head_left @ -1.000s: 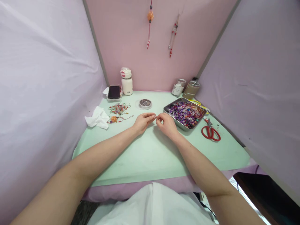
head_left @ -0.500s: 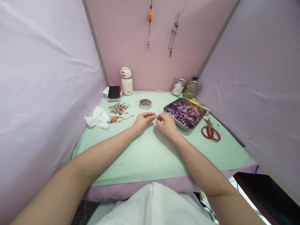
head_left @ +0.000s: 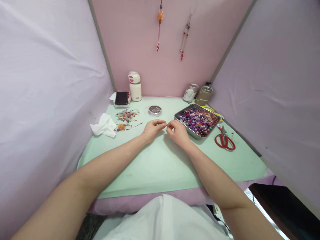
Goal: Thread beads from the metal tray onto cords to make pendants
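Over the middle of the green table cover, my left hand (head_left: 152, 130) is closed in a pinch, its thumb and fingertips meeting on something tiny. My right hand (head_left: 178, 132) faces it, fingers curled and pressed together, with the fingertips almost touching the left ones. What lies between them is too small to name. Just right of my right hand stands a metal tray (head_left: 191, 134) full of purple and mixed beads with tangled thread. Beyond my left hand sits a small round clear container (head_left: 155, 111) with dark contents.
Red-handled scissors (head_left: 224, 140) lie right of the tray. At left are a white tissue (head_left: 104, 125), strung beads (head_left: 127, 115) and an orange bead ornament (head_left: 121, 126). A white bottle (head_left: 135, 87), a phone (head_left: 122, 98) and a glass jar (head_left: 190, 93) stand at the back.
Both hands stay in the same place, with at most a slight shift of the right fingertips. Nothing else has visibly moved.
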`<state>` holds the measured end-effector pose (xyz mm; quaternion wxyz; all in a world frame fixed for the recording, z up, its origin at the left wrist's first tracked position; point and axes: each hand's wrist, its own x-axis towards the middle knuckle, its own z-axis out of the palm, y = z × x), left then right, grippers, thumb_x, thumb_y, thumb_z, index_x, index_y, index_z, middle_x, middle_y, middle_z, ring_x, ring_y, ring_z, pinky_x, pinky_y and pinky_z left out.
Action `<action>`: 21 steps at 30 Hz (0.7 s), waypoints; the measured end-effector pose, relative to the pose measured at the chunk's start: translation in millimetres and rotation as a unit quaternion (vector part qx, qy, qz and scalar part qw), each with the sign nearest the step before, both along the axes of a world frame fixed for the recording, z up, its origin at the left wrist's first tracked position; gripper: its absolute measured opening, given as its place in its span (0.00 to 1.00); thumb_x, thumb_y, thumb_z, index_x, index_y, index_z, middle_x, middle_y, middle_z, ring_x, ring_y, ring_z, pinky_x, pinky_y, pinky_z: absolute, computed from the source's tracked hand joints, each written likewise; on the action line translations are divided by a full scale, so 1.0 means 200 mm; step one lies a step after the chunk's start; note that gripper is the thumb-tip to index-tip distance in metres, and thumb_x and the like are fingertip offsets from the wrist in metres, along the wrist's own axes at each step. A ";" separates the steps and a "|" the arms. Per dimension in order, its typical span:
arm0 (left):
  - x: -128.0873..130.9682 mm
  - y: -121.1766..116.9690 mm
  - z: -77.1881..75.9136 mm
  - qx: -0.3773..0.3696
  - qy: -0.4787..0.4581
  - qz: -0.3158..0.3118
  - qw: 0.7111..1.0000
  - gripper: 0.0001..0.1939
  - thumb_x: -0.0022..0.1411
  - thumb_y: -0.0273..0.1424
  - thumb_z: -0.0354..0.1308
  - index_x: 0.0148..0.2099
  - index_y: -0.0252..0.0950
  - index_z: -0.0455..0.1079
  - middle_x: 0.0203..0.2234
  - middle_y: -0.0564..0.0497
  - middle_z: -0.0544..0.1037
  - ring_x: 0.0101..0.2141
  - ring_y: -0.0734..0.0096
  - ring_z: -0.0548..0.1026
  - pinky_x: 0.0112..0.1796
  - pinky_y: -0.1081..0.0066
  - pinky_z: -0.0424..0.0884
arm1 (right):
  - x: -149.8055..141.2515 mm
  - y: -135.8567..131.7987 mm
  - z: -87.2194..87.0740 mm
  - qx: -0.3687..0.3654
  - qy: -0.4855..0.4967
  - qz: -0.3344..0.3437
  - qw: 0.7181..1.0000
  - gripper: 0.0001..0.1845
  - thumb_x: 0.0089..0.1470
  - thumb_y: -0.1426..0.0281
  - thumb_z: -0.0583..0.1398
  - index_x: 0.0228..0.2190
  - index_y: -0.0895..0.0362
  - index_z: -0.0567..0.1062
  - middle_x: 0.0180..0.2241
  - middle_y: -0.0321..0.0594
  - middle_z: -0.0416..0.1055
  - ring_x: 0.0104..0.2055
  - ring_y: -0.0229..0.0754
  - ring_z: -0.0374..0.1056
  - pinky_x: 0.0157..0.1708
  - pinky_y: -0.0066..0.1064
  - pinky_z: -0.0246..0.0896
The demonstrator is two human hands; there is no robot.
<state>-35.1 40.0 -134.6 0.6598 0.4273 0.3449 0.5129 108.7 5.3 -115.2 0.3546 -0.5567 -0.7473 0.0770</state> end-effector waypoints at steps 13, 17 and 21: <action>0.00 -0.01 0.02 0.003 0.008 0.003 1.000 0.15 0.39 0.31 0.70 0.32 0.32 0.75 0.27 0.49 0.77 0.31 0.71 0.73 0.43 0.64 0.66 | 0.01 0.02 -0.02 0.005 0.048 0.004 0.999 0.07 0.53 0.68 0.55 0.27 0.56 0.71 0.28 0.38 0.69 0.31 0.39 0.63 0.34 0.31 0.55; 0.00 0.00 0.01 0.012 0.018 0.002 1.000 0.15 0.40 0.31 0.69 0.33 0.32 0.75 0.28 0.49 0.77 0.30 0.72 0.73 0.42 0.65 0.67 | 0.01 0.02 -0.02 -0.007 0.083 -0.006 0.996 0.08 0.52 0.67 0.56 0.25 0.57 0.71 0.29 0.39 0.69 0.30 0.39 0.62 0.35 0.32 0.56; 0.00 0.00 0.01 0.030 0.046 0.008 0.998 0.15 0.40 0.32 0.68 0.33 0.32 0.75 0.28 0.49 0.77 0.29 0.73 0.72 0.39 0.66 0.67 | 0.00 0.03 -0.02 -0.079 0.176 -0.001 0.981 0.10 0.49 0.64 0.57 0.25 0.57 0.71 0.27 0.38 0.70 0.27 0.37 0.62 0.31 0.31 0.57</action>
